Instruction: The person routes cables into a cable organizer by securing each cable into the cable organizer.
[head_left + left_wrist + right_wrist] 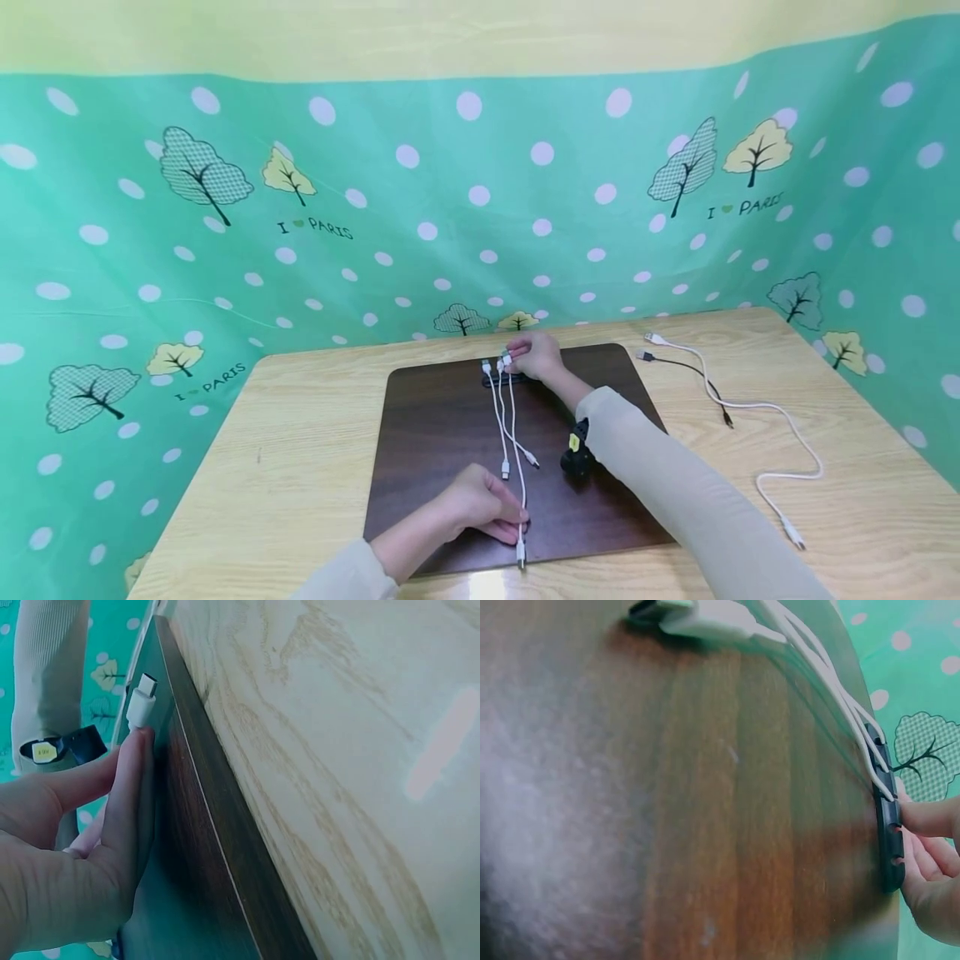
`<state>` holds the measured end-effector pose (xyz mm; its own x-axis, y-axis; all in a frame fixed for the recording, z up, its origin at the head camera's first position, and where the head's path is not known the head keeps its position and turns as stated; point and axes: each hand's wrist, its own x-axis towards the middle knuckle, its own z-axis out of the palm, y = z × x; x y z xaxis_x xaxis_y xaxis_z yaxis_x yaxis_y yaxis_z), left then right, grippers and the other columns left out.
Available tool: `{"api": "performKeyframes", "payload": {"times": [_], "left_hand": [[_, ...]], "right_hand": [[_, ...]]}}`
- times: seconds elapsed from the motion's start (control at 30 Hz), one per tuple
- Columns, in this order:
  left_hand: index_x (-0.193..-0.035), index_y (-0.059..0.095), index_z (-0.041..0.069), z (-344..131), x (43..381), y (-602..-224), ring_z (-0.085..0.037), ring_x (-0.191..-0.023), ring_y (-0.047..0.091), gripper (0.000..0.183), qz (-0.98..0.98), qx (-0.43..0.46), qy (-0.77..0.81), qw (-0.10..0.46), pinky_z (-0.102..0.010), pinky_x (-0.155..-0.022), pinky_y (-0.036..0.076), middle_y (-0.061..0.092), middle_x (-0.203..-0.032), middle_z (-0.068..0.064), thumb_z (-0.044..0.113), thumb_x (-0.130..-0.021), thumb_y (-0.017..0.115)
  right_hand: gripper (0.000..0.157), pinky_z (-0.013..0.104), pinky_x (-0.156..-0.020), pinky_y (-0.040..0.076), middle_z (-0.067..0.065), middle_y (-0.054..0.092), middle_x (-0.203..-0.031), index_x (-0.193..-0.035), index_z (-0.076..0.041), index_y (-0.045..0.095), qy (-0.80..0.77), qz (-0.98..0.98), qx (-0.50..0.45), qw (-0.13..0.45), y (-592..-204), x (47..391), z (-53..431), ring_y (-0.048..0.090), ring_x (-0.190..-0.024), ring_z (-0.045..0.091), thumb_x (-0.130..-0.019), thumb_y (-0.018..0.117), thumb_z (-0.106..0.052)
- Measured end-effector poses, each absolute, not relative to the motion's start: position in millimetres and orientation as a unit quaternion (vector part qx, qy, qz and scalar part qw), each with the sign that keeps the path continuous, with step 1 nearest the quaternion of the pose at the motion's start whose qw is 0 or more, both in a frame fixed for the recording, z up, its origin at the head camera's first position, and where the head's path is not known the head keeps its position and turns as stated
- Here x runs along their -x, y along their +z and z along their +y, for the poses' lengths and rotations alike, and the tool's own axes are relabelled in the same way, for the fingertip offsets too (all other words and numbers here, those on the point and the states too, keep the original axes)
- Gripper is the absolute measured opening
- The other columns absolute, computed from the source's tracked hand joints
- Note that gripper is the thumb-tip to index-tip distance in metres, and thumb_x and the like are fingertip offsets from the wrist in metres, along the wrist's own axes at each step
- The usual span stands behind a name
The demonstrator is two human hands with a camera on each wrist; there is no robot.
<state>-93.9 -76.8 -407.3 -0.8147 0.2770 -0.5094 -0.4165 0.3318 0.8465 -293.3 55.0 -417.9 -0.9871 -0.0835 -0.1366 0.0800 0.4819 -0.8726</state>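
My left hand (483,504) pinches a white charging cable (514,433) close to its small metal-tipped plug (142,705), over the front edge of a dark brown board (427,433). At the board's far side, my right hand (534,357) grips the same cable's other end, fingertips at its USB plug (506,358). Right there lies a black slotted cable holder (889,832); three white cables run into its slots, and the right fingers (930,819) are behind it. Two other white cables (498,417) stretch from the holder toward the middle of the board.
On the light wooden table (300,450), right of the board, lie a longer white cable (780,410) and a short black cable (686,365). A black strapped device (576,454) hangs at the right sleeve. Behind stands a green dotted curtain (420,192).
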Motion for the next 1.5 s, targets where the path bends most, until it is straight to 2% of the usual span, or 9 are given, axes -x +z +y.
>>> {"api": "performKeyframes", "payload": {"times": [0.2, 0.4, 0.7, 0.97, 1.27, 1.5], "left_hand": [[-0.088, 0.069, -0.011, -75.8, 91.5, -407.8, -0.012, -0.056, 0.068, 0.01, 0.758, 0.033, 0.592, 0.272, -0.03, -0.06, 0.062, 0.073, -0.076, -0.02, -0.007, -0.08, 0.07], [-0.089, 0.07, -0.012, -75.5, 90.7, -406.0, -0.01, -0.056, 0.066, 0.012, 0.764, 0.013, 0.601, 0.236, -0.029, -0.059, 0.061, 0.073, -0.076, -0.022, -0.007, -0.078, 0.07], [-0.087, 0.072, -0.01, -77.7, 92.9, -401.8, -0.019, -0.062, 0.071, 0.011, 0.791, -0.016, 0.58, 0.195, -0.03, -0.059, 0.061, 0.073, -0.076, -0.022, -0.004, -0.077, 0.073], [-0.094, 0.071, -0.008, -80.1, 98.9, -399.8, -0.024, -0.068, 0.072, 0.017, 0.802, -0.044, 0.567, 0.184, -0.031, -0.061, 0.062, 0.073, -0.08, -0.023, -0.001, -0.079, 0.071], [-0.101, 0.067, -0.011, -77.1, 118.1, -393.5, -0.021, -0.074, 0.072, 0.023, 0.788, -0.039, 0.589, 0.175, -0.033, -0.066, 0.062, 0.073, -0.091, -0.025, 0.002, -0.083, 0.068], [-0.107, 0.065, -0.013, -68.0, 137.2, -388.8, -0.02, -0.077, 0.072, 0.027, 0.786, -0.038, 0.592, 0.175, -0.033, -0.07, 0.062, 0.071, -0.097, -0.027, 0.005, -0.087, 0.065]], "right_hand": [[0.039, 0.026, -0.077, 0.06, 0.016, 0.073, -0.104, -0.111, -0.003, 0.07, -0.505, 0.86, -0.002, 0.078, -418.7, 290.7, 57.8, 0.071, -0.093, 0.025, -0.073, 0.08, 0.0], [0.036, 0.031, -0.087, 0.058, 0.014, 0.073, -0.107, -0.111, -0.005, 0.07, -0.501, 0.862, -0.009, 0.069, -418.5, 287.4, 62.1, 0.07, -0.099, 0.025, -0.076, 0.079, -0.005], [0.037, 0.035, -0.092, 0.056, 0.013, 0.072, -0.112, -0.116, -0.004, 0.068, -0.498, 0.865, -0.013, 0.059, -416.1, 284.1, 81.9, 0.068, -0.104, 0.027, -0.08, 0.077, -0.01], [0.035, 0.036, -0.096, 0.054, 0.01, 0.072, -0.115, -0.117, -0.008, 0.068, -0.481, 0.875, -0.018, 0.055, -417.6, 277.9, 104.3, 0.067, -0.108, 0.026, -0.082, 0.075, -0.015], [0.036, 0.04, -0.104, 0.048, 0.01, 0.068, -0.122, -0.122, -0.01, 0.065, -0.477, 0.877, -0.02, 0.06, -416.8, 271.0, 129.3, 0.062, -0.117, 0.027, -0.087, 0.07, -0.02], [0.038, 0.038, -0.099, 0.052, 0.014, 0.066, -0.125, -0.124, -0.007, 0.063, -0.488, 0.871, -0.018, 0.054, -413.4, 265.5, 153.6, 0.062, -0.117, 0.029, -0.089, 0.068, -0.019]]}}
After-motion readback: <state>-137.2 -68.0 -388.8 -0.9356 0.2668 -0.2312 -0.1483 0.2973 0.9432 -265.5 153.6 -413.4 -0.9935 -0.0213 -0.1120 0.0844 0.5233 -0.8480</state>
